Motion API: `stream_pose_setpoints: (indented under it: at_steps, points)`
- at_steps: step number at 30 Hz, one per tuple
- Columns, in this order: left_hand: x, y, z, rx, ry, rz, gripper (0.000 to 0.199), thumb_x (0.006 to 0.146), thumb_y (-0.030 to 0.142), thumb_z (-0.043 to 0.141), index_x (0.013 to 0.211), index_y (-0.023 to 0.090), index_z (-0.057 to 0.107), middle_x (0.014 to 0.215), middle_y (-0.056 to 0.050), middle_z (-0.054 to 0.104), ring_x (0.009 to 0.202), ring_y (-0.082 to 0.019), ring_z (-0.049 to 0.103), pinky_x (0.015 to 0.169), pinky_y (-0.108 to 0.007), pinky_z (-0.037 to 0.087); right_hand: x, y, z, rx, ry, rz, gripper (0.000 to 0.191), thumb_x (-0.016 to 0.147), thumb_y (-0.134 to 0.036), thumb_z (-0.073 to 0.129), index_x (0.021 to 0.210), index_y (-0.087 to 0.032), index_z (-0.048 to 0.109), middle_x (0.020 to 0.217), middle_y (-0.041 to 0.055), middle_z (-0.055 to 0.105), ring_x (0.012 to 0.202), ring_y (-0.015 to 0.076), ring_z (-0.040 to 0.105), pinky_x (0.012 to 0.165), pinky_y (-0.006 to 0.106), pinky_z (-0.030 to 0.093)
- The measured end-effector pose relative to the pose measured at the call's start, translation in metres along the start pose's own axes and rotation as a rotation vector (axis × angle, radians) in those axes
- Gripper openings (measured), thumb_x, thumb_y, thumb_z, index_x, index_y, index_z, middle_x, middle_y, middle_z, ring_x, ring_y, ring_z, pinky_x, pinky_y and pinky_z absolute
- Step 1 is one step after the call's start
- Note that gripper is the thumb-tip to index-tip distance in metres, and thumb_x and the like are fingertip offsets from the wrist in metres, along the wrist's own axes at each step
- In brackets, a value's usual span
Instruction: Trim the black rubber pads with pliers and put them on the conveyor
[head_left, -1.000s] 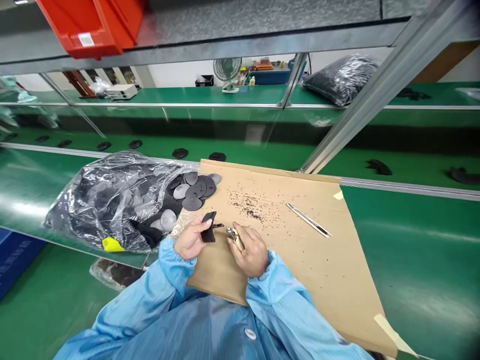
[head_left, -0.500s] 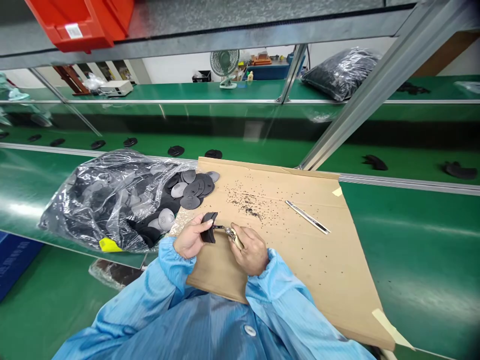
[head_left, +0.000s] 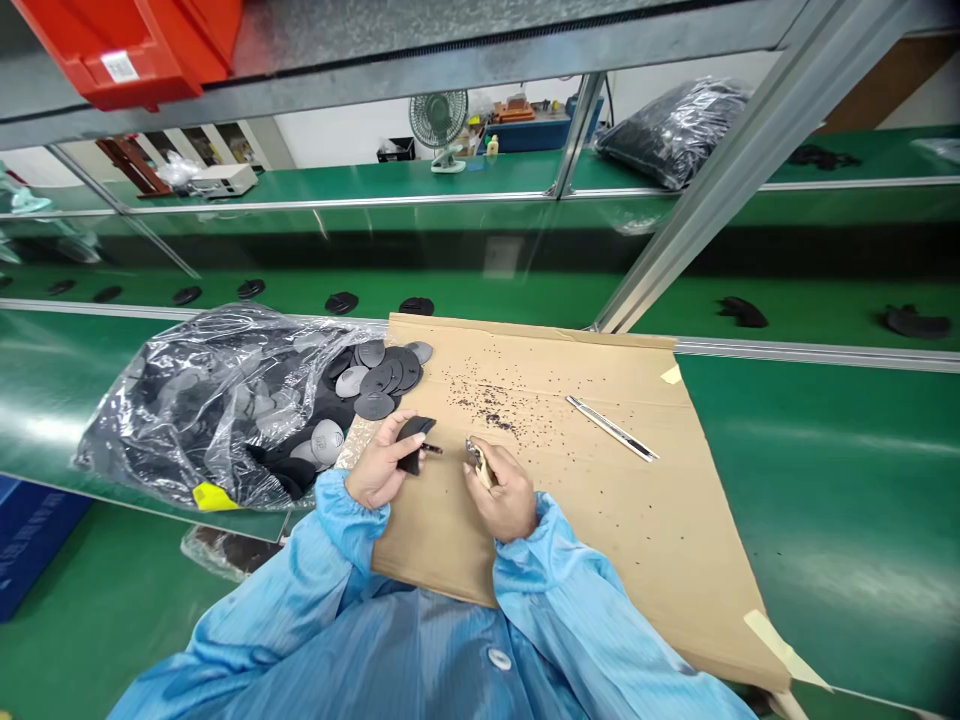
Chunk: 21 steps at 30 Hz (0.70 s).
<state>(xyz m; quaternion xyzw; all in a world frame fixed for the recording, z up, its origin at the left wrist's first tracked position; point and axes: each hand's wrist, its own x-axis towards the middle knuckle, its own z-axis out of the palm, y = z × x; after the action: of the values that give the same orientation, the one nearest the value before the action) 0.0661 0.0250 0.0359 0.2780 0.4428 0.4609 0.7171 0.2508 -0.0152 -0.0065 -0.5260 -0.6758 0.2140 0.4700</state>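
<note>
Pliers (head_left: 482,466) have moved away from the dark piece (head_left: 414,440), both over the cardboard's (head_left: 600,530) near-left part, right hand (head_left: 513,503) closed round handles, left hand (head_left: 375,472) pinching the piece, seemingly between contacts; renewed contact would need alignment with its protruding stem (head_left: 431,449).

Glossy crinkled clear plastic bag (head_left: 187,400), matt brown cardboard sheet (head_left: 600,520), smooth glossy green tabletop (head_left: 840,480)
</note>
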Motion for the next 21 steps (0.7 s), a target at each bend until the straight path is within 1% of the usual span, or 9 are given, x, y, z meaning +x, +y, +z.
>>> stream_pose_setpoints:
  at_steps: [3, 5, 7, 10, 12, 13, 15, 17, 21]
  points:
    - [0.003, 0.002, -0.004, -0.009, -0.023, -0.012, 0.063, 0.062, 0.017, 0.081, 0.115, 0.023, 0.048, 0.09, 0.001, 0.058, 0.054, -0.005, 0.052, 0.047, -0.016, 0.043, 0.001, -0.001, -0.001, 0.001, 0.011, 0.035, 0.03, 0.083, -0.022, 0.054, 0.112, -0.019, 0.06, 0.085, 0.0053, 0.062, 0.077, 0.0188, 0.059, 0.073, 0.031, 0.049]
    - [0.007, -0.001, -0.006, -0.069, -0.012, -0.034, 0.059, 0.061, 0.018, 0.082, 0.112, 0.02, 0.052, 0.088, 0.0, 0.059, 0.054, -0.004, 0.051, 0.046, -0.014, 0.041, 0.001, -0.001, -0.001, 0.004, -0.002, 0.031, 0.03, 0.083, -0.021, 0.054, 0.112, -0.019, 0.06, 0.086, 0.0057, 0.062, 0.078, 0.019, 0.059, 0.074, 0.031, 0.049]
    - [0.011, -0.007, -0.006, -0.15, 0.01, -0.059, 0.049, 0.062, 0.02, 0.082, 0.103, 0.016, 0.057, 0.084, 0.0, 0.06, 0.055, -0.003, 0.051, 0.045, -0.013, 0.039, 0.001, -0.001, 0.0, 0.001, -0.015, 0.021, 0.031, 0.083, -0.021, 0.053, 0.112, -0.018, 0.06, 0.089, 0.0062, 0.062, 0.081, 0.0194, 0.059, 0.075, 0.032, 0.049]
    - [0.012, -0.015, -0.003, -0.245, -0.006, -0.107, 0.038, 0.065, 0.024, 0.081, 0.096, 0.015, 0.06, 0.079, 0.0, 0.059, 0.06, -0.007, 0.055, 0.051, -0.017, 0.046, 0.0, 0.001, 0.002, -0.012, -0.029, 0.007, 0.032, 0.082, -0.021, 0.053, 0.113, -0.018, 0.059, 0.091, 0.0072, 0.063, 0.084, 0.0205, 0.059, 0.078, 0.033, 0.049]
    - [0.011, -0.018, 0.0, -0.26, -0.032, -0.157, 0.036, 0.069, 0.026, 0.078, 0.099, 0.017, 0.059, 0.079, 0.0, 0.058, 0.066, -0.011, 0.059, 0.056, -0.022, 0.049, 0.0, 0.001, 0.003, -0.006, -0.037, -0.003, 0.033, 0.082, -0.021, 0.053, 0.114, -0.019, 0.058, 0.093, 0.0075, 0.063, 0.086, 0.0207, 0.059, 0.079, 0.033, 0.049]
    - [0.01, -0.018, 0.001, -0.253, -0.036, -0.183, 0.035, 0.071, 0.025, 0.077, 0.1, 0.017, 0.059, 0.079, -0.001, 0.058, 0.066, -0.012, 0.059, 0.055, -0.023, 0.049, -0.001, 0.002, 0.003, 0.0, -0.043, -0.007, 0.033, 0.082, -0.021, 0.053, 0.115, -0.019, 0.058, 0.093, 0.0074, 0.063, 0.087, 0.0207, 0.059, 0.08, 0.033, 0.05]
    - [0.01, -0.018, 0.003, -0.239, -0.023, -0.214, 0.03, 0.075, 0.023, 0.073, 0.1, 0.016, 0.059, 0.079, -0.001, 0.057, 0.061, -0.009, 0.056, 0.049, -0.018, 0.045, -0.001, 0.002, 0.003, 0.01, -0.052, -0.014, 0.033, 0.082, -0.021, 0.053, 0.115, -0.019, 0.058, 0.093, 0.0073, 0.063, 0.086, 0.0205, 0.059, 0.079, 0.033, 0.05]
    - [0.011, -0.018, 0.004, -0.251, -0.001, -0.223, 0.023, 0.077, 0.022, 0.071, 0.095, 0.014, 0.059, 0.077, -0.001, 0.055, 0.054, -0.005, 0.051, 0.043, -0.014, 0.038, 0.0, 0.002, 0.002, 0.012, -0.06, -0.026, 0.033, 0.082, -0.021, 0.053, 0.115, -0.019, 0.058, 0.093, 0.0075, 0.063, 0.085, 0.0208, 0.059, 0.079, 0.034, 0.05]
    - [0.013, -0.019, 0.006, -0.329, 0.033, -0.251, 0.019, 0.08, 0.022, 0.068, 0.093, 0.014, 0.058, 0.071, 0.001, 0.051, 0.053, -0.006, 0.048, 0.041, -0.014, 0.034, -0.001, 0.003, 0.003, 0.004, -0.085, -0.063, 0.034, 0.082, -0.022, 0.053, 0.116, -0.019, 0.057, 0.093, 0.0081, 0.063, 0.086, 0.0216, 0.059, 0.079, 0.035, 0.05]
